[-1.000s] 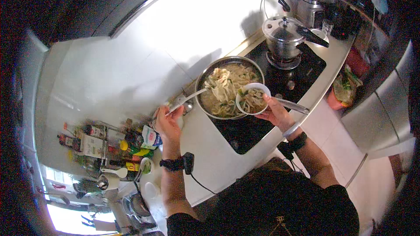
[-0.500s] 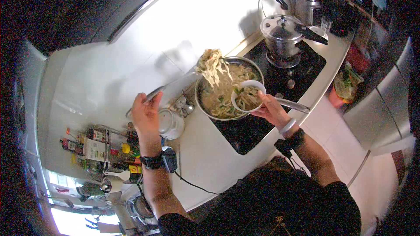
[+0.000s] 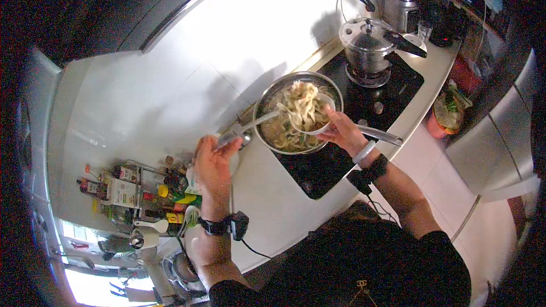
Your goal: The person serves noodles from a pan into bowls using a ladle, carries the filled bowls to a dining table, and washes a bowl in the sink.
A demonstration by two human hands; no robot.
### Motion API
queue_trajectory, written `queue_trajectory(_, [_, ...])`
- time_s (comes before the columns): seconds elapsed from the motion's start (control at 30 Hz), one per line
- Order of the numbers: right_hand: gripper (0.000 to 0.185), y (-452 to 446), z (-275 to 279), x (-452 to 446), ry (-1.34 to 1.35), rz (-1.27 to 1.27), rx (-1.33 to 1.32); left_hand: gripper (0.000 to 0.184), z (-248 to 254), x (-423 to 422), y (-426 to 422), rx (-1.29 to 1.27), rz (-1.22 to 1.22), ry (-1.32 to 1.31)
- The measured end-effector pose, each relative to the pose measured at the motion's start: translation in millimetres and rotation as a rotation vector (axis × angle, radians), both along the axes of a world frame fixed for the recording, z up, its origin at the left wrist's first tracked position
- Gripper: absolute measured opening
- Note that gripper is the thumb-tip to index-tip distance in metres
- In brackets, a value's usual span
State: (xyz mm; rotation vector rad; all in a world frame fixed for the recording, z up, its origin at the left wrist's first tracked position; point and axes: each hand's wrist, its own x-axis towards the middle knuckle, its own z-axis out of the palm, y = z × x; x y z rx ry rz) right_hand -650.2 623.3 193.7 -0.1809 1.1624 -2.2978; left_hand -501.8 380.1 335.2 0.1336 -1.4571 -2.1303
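My left hand (image 3: pixel 213 165) is closed round the handle of a long-handled utensil (image 3: pixel 265 118). Its head is hidden under a heap of wide noodles (image 3: pixel 303 102), held over a small white bowl (image 3: pixel 310 131). My right hand (image 3: pixel 343 133) grips that bowl by its right side, the thumb near the rim. Both bowl and noodles are above a wide metal pan (image 3: pixel 272 145) of noodles and greens in broth, on a black cooktop (image 3: pixel 318 179). The pan's handle (image 3: pixel 381 135) reaches out to the right, below my right hand.
A pressure cooker (image 3: pixel 367 51) stands on the far burner, with a glass lid (image 3: pixel 355 3) and blender (image 3: pixel 401 5) behind. Bottles and seasonings (image 3: pixel 131 185) crowd the left counter. An orange container (image 3: pixel 441 125) sits past the counter's right edge.
My left hand has moved right, bringing the lifted noodles from above the pan's far left rim down to the bowl. My right hand stays nearly in place with the bowl.
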Motion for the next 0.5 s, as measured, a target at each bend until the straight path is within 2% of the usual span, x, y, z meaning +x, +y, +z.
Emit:
queue_trajectory(0.03, [0.050, 0, 1, -1, 0.005, 0.014, 0.017, 0.017, -7, 2, 0, 0.001, 0.001, 0.000])
queue_trajectory(0.1, [0.050, -1, 3, -1, 0.010, 0.029, 0.035, 0.018, -18, 6, -1, -0.454, 0.166, -0.221])
queue_trajectory(0.13, [0.050, -1, 5, -1, 0.021, 0.035, 0.034, 0.018, -19, 7, 5, -0.453, 0.166, -0.221])
queue_trajectory(0.2, [0.050, -1, 5, -1, 0.032, 0.041, 0.034, 0.019, -16, 10, 20, -0.244, 0.050, -0.127])
queue_trajectory(0.23, [0.049, -1, 2, -1, 0.017, 0.041, 0.016, 0.019, -14, 13, 22, -0.243, 0.050, -0.127])
queue_trajectory(0.3, [0.048, -1, -2, -1, 0.002, 0.042, -0.001, 0.018, -12, 21, 26, -0.500, -0.128, -0.088])
queue_trajectory(0.33, [0.048, 0, -3, -1, 0.003, 0.046, -0.003, 0.018, -10, 25, 27, -0.500, -0.127, -0.089])
queue_trajectory(0.4, [0.047, 0, -4, 0, 0.003, 0.051, -0.004, 0.016, -8, 31, 28, -0.813, -0.162, -0.103])
queue_trajectory(0.43, [0.047, 0, -2, 2, 0.015, 0.043, -0.017, 0.016, -7, 31, 24, -0.812, -0.161, -0.104])
queue_trajectory(0.5, [0.047, 2, 4, 6, 0.026, 0.036, -0.029, 0.011, -7, 28, 17, -1.178, -0.200, 0.060])
